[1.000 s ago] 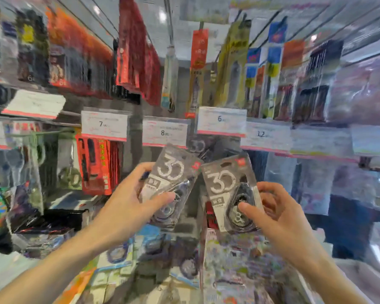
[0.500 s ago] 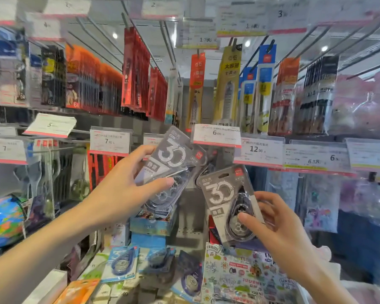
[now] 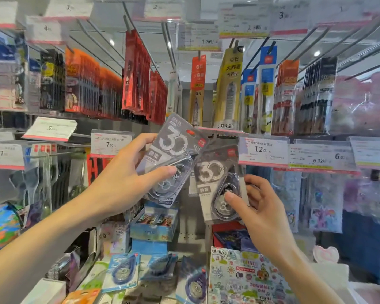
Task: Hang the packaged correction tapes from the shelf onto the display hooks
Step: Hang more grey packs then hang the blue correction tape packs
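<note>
A: While both packs are up in the air, which step are we on?

B: We are carrying them to the hooks. Our left hand point(image 3: 121, 183) pinches the left pack point(image 3: 171, 159), thumb across its blister, tilted so its red hang hole point(image 3: 190, 132) points up and right. Our right hand point(image 3: 261, 207) pinches the right pack point(image 3: 219, 183), thumb on its front, fingers behind.

A: Where do they sit in the scene?

B: In the middle, in front of the price tags point(image 3: 262, 151), just below the row of hanging pens point(image 3: 228, 88). The left pack overlaps the right one's top corner. More tapes point(image 3: 121, 273) lie on the shelf below, near us.

A: And next?

B: We judge that we need a free hook at this level; none is clearly visible behind the packs. Then we must level the left pack, line its hole with the hook tip and slide it far along.
</note>
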### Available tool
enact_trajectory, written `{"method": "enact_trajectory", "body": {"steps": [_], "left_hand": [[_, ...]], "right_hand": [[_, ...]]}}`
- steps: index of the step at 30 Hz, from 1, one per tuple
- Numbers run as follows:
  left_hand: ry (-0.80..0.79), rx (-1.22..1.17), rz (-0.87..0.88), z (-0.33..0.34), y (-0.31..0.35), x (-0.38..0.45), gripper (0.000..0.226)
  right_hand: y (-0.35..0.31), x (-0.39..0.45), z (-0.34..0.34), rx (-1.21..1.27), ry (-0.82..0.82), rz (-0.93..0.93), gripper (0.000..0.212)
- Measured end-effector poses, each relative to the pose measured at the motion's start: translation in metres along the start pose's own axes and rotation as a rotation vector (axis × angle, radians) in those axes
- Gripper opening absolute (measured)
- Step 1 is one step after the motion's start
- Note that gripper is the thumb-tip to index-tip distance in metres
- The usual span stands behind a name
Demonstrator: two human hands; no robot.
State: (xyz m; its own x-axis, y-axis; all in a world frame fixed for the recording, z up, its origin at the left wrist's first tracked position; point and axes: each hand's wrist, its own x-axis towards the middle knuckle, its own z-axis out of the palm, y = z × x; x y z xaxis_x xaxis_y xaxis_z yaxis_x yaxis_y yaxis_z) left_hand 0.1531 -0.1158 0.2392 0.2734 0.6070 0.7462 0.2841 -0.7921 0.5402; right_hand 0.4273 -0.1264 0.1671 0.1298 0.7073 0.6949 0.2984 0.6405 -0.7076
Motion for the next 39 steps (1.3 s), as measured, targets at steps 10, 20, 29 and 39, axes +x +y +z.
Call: {"method": "enact_trajectory", "body": {"steps": [10,20,29,39], "left_hand": [[0.013,-0.009,-0.005,-0.003,-0.005,-0.002,0.046],[0.113,0.048,-0.099,0.010,-0.032,-0.010,0.043],[0.170,0.038,-0.176,0.013,-0.042,-0.006,0.037],[0.125,-0.006,-0.206,0.015,-0.042,-0.014,0.038]], "right_hand": [[-0.003,0.005,0.008,0.018,0.035,0.039,0.049],[0.029,0.030,0.024,-0.169,0.108,0.073,0.052],[0.055,0.083,0.053,-0.387,0.092,0.223,0.057],[0.071,0.096,0.035,-0.348,-0.037,0.315,0.045]]}}
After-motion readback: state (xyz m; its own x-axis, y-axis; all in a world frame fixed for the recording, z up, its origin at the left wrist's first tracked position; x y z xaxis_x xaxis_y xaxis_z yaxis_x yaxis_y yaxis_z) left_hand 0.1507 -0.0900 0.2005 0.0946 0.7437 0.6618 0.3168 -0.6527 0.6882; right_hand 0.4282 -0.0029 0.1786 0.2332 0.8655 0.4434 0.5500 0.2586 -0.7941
